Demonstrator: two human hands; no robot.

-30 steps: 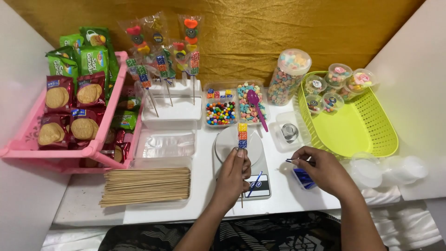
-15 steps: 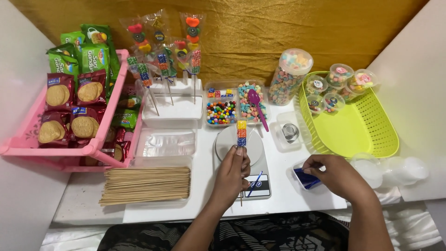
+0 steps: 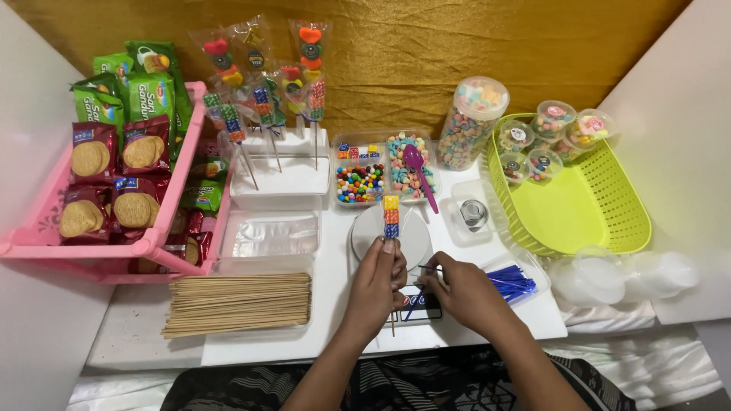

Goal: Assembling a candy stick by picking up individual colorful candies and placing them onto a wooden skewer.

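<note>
Gripping a candy skewer (image 3: 391, 221) upright, the left hand (image 3: 378, 280) stays clenched — right hand (image 3: 457, 289) fingers pinch a blue twist tie (image 3: 426, 269).

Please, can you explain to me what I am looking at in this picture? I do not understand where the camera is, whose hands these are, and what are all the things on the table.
The camera sits on a person's head and looks down, so both hands are that person's own. The left hand holds a candy skewer upright over a small kitchen scale. The right hand pinches a blue twist tie beside a box of blue ties. On the white table lie a pile of wooden sticks, a tray of candies, finished wrapped skewers in a white stand, a pink rack of biscuit packs and a green basket.
</note>
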